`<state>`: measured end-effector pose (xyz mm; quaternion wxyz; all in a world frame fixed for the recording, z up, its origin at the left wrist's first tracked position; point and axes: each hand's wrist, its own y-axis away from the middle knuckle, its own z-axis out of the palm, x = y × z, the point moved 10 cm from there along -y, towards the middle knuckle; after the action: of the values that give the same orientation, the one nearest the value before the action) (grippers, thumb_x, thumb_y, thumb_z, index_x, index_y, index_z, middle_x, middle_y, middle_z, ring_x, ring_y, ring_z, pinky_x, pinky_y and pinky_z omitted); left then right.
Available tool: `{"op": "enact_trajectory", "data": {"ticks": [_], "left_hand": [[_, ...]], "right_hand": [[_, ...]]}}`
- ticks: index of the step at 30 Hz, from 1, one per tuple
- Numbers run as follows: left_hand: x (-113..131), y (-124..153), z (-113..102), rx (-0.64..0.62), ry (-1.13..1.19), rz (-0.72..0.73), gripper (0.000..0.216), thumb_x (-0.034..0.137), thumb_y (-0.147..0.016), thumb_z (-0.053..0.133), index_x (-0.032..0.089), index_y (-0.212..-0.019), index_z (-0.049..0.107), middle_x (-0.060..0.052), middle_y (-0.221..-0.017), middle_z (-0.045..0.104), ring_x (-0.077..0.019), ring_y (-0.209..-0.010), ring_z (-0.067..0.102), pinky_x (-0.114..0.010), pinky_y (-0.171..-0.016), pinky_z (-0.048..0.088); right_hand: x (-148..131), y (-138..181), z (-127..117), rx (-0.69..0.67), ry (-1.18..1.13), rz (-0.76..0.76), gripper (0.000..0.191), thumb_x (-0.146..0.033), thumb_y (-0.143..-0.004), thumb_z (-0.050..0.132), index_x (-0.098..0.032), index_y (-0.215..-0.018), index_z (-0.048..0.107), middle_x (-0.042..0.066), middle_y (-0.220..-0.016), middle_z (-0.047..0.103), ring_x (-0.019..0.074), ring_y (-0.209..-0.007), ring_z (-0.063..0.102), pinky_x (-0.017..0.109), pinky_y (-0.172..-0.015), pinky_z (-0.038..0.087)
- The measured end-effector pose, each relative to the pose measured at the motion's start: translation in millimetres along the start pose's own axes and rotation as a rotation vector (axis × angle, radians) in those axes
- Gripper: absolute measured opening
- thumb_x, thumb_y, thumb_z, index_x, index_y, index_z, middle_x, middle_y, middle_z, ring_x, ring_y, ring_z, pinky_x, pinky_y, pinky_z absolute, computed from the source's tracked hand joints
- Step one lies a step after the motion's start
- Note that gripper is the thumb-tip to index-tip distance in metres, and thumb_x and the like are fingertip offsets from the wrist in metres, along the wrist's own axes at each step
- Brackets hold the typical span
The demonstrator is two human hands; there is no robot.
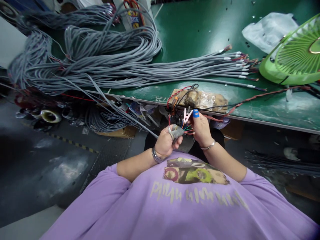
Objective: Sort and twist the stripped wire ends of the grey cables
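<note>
Grey cable (178,132): you hold its stripped end in front of your chest, just below the bench edge. The rest of it runs off up and to your left.
Coloured wires (188,128): they fan out of the cable end toward your right, a short spread of thin cores in red, green and blue.
Long axis: the cable end lies roughly level, left to right, with its open end facing your right hand.
Left hand (166,143): it is closed around the cable end, fingers wrapped over the grey jacket, a watch (156,155) on the wrist.
Right hand (201,128): it sits just beside the wire tips and is the nearer hand to them. Its fingers are curled, and a blue fingertip cover (196,113) presses on a pink-and-white clip (186,115), which it seems to pinch.
Clip to wires: the clip sits just above the fan; I cannot tell whether they touch.
Leads: thin red and black ones rise from near the clip to a taped block (200,99) on the bench edge.
Bench (200,30): it is green, with a bundle of grey cables (150,66) laid across it.
Far right: a green fan (295,56) and a plastic bag (270,28), well apart from your hands.
</note>
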<state>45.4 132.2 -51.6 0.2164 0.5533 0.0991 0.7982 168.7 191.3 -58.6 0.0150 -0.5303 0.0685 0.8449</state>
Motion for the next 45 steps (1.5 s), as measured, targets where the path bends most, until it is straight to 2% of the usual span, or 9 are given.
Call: {"op": "enact_trajectory", "data": {"ticks": [2, 5, 8, 16, 23, 28, 33, 36, 45], "left_hand": [[0, -1, -1, 0.006, -0.003, -0.003, 0.037, 0.043, -0.068, 0.075, 0.019, -0.070, 0.046, 0.005, -0.047, 0.055, -0.0049, -0.031, 0.039, -0.017, -0.032, 0.023], [-1, -1, -2, 0.005, -0.007, -0.006, 0.038, 0.043, -0.067, 0.075, 0.019, -0.070, 0.046, 0.005, -0.047, 0.055, -0.0046, -0.031, 0.039, -0.016, -0.032, 0.023], [-2, -2, -2, 0.011, -0.016, -0.007, 0.039, 0.044, -0.067, 0.075, 0.019, -0.070, 0.046, 0.005, -0.047, 0.055, -0.0043, -0.031, 0.039, -0.016, -0.033, 0.023], [-4, -3, -2, 0.016, -0.039, -0.018, 0.037, 0.043, -0.066, 0.075, 0.018, -0.069, 0.048, 0.005, -0.046, 0.054, -0.0040, -0.031, 0.039, -0.016, -0.032, 0.022], [-3, 3, -4, 0.007, -0.017, -0.003, 0.037, 0.043, -0.068, 0.075, 0.018, -0.069, 0.047, 0.005, -0.047, 0.055, -0.0041, -0.031, 0.039, -0.016, -0.032, 0.024], [-5, 9, -8, 0.005, 0.009, -0.001, 0.037, 0.043, -0.070, 0.074, 0.019, -0.070, 0.047, 0.005, -0.046, 0.055, -0.0042, -0.031, 0.039, -0.016, -0.032, 0.024], [-3, 8, -9, 0.026, 0.060, 0.022, 0.037, 0.044, -0.069, 0.074, 0.019, -0.072, 0.047, 0.006, -0.047, 0.055, -0.0043, -0.032, 0.040, -0.015, -0.033, 0.025], [-1, 6, -7, 0.041, 0.068, 0.017, 0.038, 0.044, -0.068, 0.075, 0.019, -0.073, 0.047, 0.006, -0.047, 0.054, -0.0044, -0.032, 0.039, -0.016, -0.034, 0.025], [-3, -1, -8, 0.056, 0.082, 0.025, 0.035, 0.043, -0.069, 0.074, 0.019, -0.074, 0.049, 0.005, -0.048, 0.055, -0.0042, -0.034, 0.040, -0.016, -0.035, 0.024]], "right_hand": [[3, 0, 4, -0.020, -0.018, 0.038, 0.046, -0.066, -0.076, 0.068, -0.021, -0.067, 0.065, -0.002, -0.059, 0.062, 0.0100, -0.053, 0.050, 0.023, -0.051, 0.041], [19, 2, 19, -0.099, -0.162, 0.271, 0.048, -0.067, -0.075, 0.069, -0.019, -0.075, 0.067, 0.000, -0.064, 0.067, 0.0108, -0.054, 0.054, 0.024, -0.050, 0.044], [23, 1, 25, -0.076, -0.269, 0.377, 0.047, -0.063, -0.073, 0.074, -0.017, -0.077, 0.068, 0.001, -0.064, 0.069, 0.0105, -0.053, 0.058, 0.022, -0.051, 0.048], [23, 0, 26, -0.061, -0.325, 0.367, 0.042, -0.059, -0.076, 0.074, -0.018, -0.075, 0.066, 0.000, -0.064, 0.069, 0.0091, -0.053, 0.059, 0.020, -0.050, 0.048], [28, 8, 25, -0.087, -0.365, 0.448, 0.053, -0.072, -0.083, 0.056, -0.019, -0.081, 0.066, 0.001, -0.071, 0.071, 0.0105, -0.057, 0.060, 0.022, -0.053, 0.049], [24, 11, 30, -0.185, -0.345, 0.477, 0.058, -0.074, -0.085, 0.049, -0.019, -0.082, 0.066, 0.003, -0.074, 0.070, 0.0116, -0.058, 0.059, 0.023, -0.052, 0.047], [23, 8, 26, -0.190, -0.328, 0.459, 0.039, -0.058, -0.087, 0.060, -0.020, -0.086, 0.067, 0.002, -0.075, 0.071, 0.0112, -0.059, 0.059, 0.022, -0.051, 0.045], [23, 4, 21, -0.176, -0.326, 0.412, 0.027, -0.046, -0.081, 0.071, -0.020, -0.086, 0.068, 0.000, -0.073, 0.070, 0.0104, -0.060, 0.059, 0.020, -0.052, 0.044], [19, 3, 23, -0.222, -0.259, 0.341, 0.034, -0.048, -0.071, 0.078, -0.017, -0.084, 0.070, 0.000, -0.071, 0.067, 0.0106, -0.060, 0.056, 0.023, -0.055, 0.044]]}}
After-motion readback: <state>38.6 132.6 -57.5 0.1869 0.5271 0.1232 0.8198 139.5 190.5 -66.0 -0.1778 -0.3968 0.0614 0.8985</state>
